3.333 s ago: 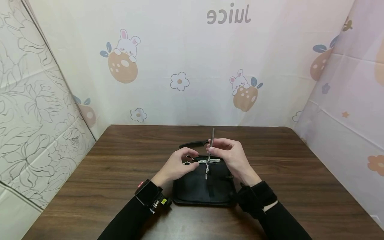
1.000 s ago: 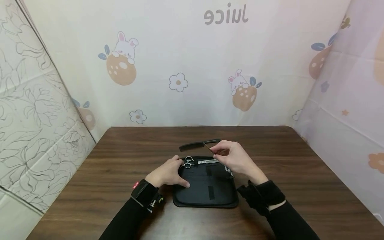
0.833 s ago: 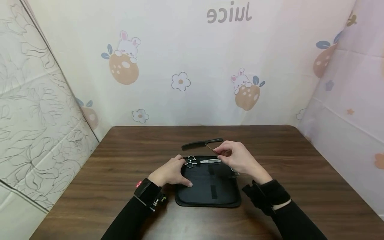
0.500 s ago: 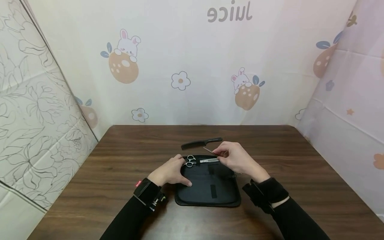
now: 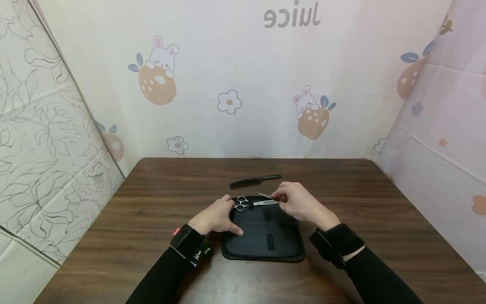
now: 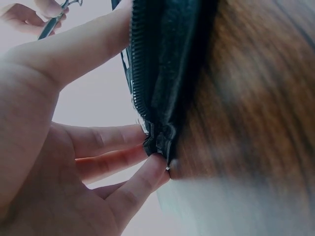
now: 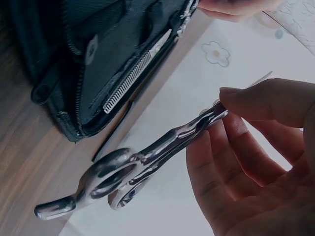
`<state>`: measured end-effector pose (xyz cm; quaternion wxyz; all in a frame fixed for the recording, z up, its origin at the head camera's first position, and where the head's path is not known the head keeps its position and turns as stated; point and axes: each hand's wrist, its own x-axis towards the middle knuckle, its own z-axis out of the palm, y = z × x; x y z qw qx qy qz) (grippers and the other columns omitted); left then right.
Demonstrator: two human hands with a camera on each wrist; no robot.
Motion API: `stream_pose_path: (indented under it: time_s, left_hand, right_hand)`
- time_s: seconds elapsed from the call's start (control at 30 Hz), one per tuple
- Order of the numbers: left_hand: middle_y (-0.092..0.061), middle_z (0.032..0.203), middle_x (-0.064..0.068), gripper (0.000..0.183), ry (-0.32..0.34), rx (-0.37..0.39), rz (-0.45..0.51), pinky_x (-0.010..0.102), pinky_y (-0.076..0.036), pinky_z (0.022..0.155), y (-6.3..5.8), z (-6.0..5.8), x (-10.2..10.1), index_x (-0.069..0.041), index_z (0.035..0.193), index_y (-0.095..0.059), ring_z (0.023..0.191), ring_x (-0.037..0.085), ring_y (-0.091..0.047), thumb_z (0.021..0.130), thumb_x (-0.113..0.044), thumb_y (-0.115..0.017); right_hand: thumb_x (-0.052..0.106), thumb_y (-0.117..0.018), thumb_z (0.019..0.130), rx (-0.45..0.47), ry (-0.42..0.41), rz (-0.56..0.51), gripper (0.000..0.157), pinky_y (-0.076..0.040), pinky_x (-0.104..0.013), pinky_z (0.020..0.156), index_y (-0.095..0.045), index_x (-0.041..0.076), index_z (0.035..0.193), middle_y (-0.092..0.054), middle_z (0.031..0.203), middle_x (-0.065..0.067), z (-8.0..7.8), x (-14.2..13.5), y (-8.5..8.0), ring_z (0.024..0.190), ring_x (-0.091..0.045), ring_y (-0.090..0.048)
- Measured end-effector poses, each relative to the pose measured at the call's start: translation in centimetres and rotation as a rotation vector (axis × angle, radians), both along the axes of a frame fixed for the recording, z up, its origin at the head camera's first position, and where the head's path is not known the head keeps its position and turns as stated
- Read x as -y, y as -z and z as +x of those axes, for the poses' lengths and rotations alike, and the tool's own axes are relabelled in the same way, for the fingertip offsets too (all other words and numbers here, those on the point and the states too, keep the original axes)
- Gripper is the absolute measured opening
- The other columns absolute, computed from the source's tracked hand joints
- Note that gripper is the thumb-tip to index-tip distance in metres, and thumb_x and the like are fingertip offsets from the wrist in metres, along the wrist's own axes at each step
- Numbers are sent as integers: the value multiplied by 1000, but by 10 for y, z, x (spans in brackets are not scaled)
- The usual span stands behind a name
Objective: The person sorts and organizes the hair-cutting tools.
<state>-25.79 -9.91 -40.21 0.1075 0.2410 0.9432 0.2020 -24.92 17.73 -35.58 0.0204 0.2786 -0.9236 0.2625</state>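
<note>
A black zippered case (image 5: 250,245) lies opened flat on the table, with thinning scissors (image 5: 265,203) along its far edge, handles to the left. My left hand (image 5: 217,216) rests on the case's left side. Its thumb lies on the inner face, and its fingertips touch the zippered corner (image 6: 152,140). Over the far right part of the case, my right hand (image 5: 300,202) pinches a second pair of shiny hair scissors (image 7: 167,147) by the blades. Their finger loops hang free in the right wrist view; the head view shows only the blade tip.
A black comb (image 5: 255,181) lies behind the case. Inside the case is a black elastic strap (image 5: 270,242). The brown wooden table (image 5: 171,181) ends against a printed curtain (image 5: 247,126).
My right hand has lowered the hair scissors from upright to a flatter tilt near the thinning scissors. My left hand has moved from the thinning scissors' handles to the case's left edge.
</note>
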Motion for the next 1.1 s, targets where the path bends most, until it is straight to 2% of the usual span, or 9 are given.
stream_pose_path:
  time_s: [0.27, 0.53, 0.7, 1.1]
  left_hand:
    - [-52, 130, 13, 86, 13, -8, -11, 44, -47, 100, 1, -1, 1, 5, 134, -58, 118, 32, -54, 73, -44, -92]
    - [-49, 130, 12, 85, -20, 13, -26, 43, -47, 99, -2, 1, -2, 4, 135, -59, 118, 31, -49, 73, -44, -91]
    - [-49, 130, 14, 82, -18, -4, -33, 43, -46, 99, -3, 2, -4, 6, 131, -61, 119, 32, -46, 73, -42, -92]
    - [-50, 131, 15, 82, -8, -12, -19, 44, -45, 100, 0, 3, -4, 7, 131, -61, 118, 33, -45, 72, -42, -93]
  right_hand:
    - [-8, -64, 91, 2, -10, 79, 23, -49, -31, 71, -76, 0, 108, -64, 96, -1, -1, -1, 1, 79, -12, -55]
    - [-6, -64, 92, 21, -5, 143, 22, -51, -33, 75, -76, 3, 109, -64, 100, -2, -2, -2, 5, 84, -15, -61]
    - [-6, -63, 91, 9, -12, 180, 23, -49, -32, 71, -77, 3, 108, -64, 99, -2, -3, -3, 8, 80, -12, -58]
    - [-7, -65, 91, -38, -31, 252, 23, -53, -34, 74, -78, 5, 105, -64, 96, -3, -4, -8, 15, 86, -19, -63]
